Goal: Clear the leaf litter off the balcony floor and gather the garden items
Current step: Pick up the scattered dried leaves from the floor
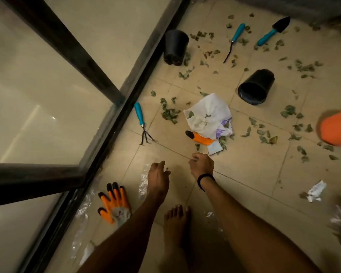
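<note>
Dry green leaves [169, 114] lie scattered over the tiled balcony floor [250, 170]. My left hand [158, 175] hovers low over the tiles and pinches a small leaf scrap at its fingertips. Beside it, my right hand [202, 164] is curled into a fist; nothing shows in it. One orange glove [114, 205] lies flat to the left of my left arm. A second orange glove [202, 139] pokes out from under a crumpled white flowered bag [209, 117]. A teal hand rake [140, 120], a teal weeder [237, 34] and a teal trowel [272, 32] lie farther out.
Two black pots [175, 47] [256, 86] lie tipped on their sides. An orange pot [337, 128] shows at the right edge. A dark-framed glass door [124, 93] bounds the left. Clear plastic film [83, 210] and a paper scrap [315, 191] lie near my bare foot [176, 223].
</note>
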{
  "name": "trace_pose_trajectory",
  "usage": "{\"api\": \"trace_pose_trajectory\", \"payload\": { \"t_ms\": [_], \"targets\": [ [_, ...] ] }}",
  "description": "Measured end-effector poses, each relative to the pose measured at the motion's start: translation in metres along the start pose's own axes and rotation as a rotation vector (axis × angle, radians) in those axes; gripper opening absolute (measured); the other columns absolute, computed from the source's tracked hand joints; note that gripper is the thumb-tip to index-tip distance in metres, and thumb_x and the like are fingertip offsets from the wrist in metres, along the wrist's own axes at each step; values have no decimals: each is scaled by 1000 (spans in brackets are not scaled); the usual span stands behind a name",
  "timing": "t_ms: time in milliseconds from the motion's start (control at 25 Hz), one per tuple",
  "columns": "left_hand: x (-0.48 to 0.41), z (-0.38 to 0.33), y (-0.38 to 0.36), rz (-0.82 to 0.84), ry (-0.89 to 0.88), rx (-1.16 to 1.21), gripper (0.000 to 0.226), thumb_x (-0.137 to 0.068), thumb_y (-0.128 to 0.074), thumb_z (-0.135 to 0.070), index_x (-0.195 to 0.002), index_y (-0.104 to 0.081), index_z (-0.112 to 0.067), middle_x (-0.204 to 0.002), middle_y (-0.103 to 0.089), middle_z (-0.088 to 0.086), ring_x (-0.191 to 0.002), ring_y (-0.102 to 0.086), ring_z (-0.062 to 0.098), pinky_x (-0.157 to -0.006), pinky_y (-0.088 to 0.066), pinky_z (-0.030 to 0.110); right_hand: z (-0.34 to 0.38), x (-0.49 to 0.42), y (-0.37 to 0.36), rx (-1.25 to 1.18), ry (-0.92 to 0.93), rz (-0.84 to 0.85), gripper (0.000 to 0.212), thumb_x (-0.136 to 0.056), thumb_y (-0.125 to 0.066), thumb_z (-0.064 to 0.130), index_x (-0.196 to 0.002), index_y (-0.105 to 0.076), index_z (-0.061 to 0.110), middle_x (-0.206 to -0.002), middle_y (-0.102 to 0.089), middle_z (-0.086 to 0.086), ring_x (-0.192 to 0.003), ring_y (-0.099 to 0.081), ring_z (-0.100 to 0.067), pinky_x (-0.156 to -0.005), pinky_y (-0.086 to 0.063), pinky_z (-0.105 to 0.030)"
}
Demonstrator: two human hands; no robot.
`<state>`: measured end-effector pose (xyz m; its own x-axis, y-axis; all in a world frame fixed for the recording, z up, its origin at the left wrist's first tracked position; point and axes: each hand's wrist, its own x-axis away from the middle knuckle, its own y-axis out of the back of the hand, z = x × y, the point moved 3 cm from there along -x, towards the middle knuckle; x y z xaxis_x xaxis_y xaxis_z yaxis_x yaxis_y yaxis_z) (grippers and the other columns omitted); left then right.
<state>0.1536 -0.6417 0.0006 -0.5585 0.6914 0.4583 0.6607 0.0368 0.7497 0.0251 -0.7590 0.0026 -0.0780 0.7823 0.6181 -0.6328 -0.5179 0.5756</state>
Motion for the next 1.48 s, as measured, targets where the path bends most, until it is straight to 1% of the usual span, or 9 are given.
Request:
{"api": "trace_pose_trajectory", "payload": {
  "t_ms": [240, 360, 520, 640, 760, 920, 1120, 1280, 1480],
  "targets": [
    [-34, 52, -66, -111, -196, -19, 30, -97, -58, -12, -127, -57, -17, -126, -50, 5, -95, -49, 4, -73, -42, 6, -39, -72, -47, 0, 214, -261, 47, -88, -70, 11, -133, -55, 8, -132, -51, -17, -122, -48, -29, -101, -39, -34],
    [-42, 66, -85, -223, -183, 194, 18, -100, -55, -35, -113, -63, -25, -115, -56, -6, -104, -53, 12, -81, -42, 21, -40, -92, -66, 19, 356, -354, 44, -85, -72, 9, -127, -59, 6, -123, -51, -20, -114, -51, -34, -99, -42, -40],
    [-51, 70, -95, -312, -106, 416, 17, -98, -56, -44, -100, -66, -31, -104, -56, -11, -97, -50, -3, -77, -40, 26, -40, -103, -80, 162, 430, -511, 22, -84, -69, 9, -106, -70, 9, -92, -60, -16, -80, -61, -36, -69, -50, -41],
    [-58, 67, -97, -371, -186, 241, 18, -99, -50, -35, -104, -64, -24, -108, -53, -7, -97, -44, 3, -76, -39, 22, -44, -106, -91, 228, 471, -399, 27, -92, -50, 10, -115, -63, 10, -109, -59, -14, -96, -58, -31, -79, -46, -38],
    [-68, 63, -100, -440, -245, 118, 8, -100, -54, -19, -106, -60, -19, -105, -53, -2, -96, -45, 10, -73, -36, 20, -49, -97, -92, 57, 431, -333, 27, -93, -47, 11, -117, -61, 10, -119, -54, -14, -106, -53, -29, -88, -42, -34],
    [-78, 32, -108, -422, -340, 341, 13, -102, -44, -23, -103, -57, -20, -100, -58, -1, -90, -53, 14, -77, -49, 36, -54, -78, -62, -179, 455, -606, 12, -95, -54, 6, -102, -63, 6, -103, -56, -11, -89, -56, -25, -80, -50, -38],
    [-90, -27, -114, -425, -407, 417, 41, -90, -28, -30, -113, -56, -12, -100, -60, 3, -90, -54, 16, -75, -41, 26, -76, -91, -4, -298, 278, -815, 24, -89, -53, 5, -106, -69, 9, -95, -63, -14, -88, -57, -27, -72, -38, -26],
    [-108, -67, -116, -486, -416, 401, 37, -88, -29, -19, -98, -61, -5, -92, -60, 11, -86, -52, 23, -71, -29, 23, -92, -113, 26, -254, 88, -705, 28, -90, -54, 9, -111, -72, 4, -108, -60, -20, -102, -54, -30, -81, -39, -27],
    [-124, -107, -126, -477, -562, 200, 25, -101, -53, -23, -105, -62, -1, -94, -61, 20, -88, -57, 35, -76, -39, 37, -86, -133, 31, -82, 85, -608, 44, -83, -72, 39, -108, -68, 2, -106, -60, -21, -108, -51, -32, -85, -44, -32]
  ]
}}
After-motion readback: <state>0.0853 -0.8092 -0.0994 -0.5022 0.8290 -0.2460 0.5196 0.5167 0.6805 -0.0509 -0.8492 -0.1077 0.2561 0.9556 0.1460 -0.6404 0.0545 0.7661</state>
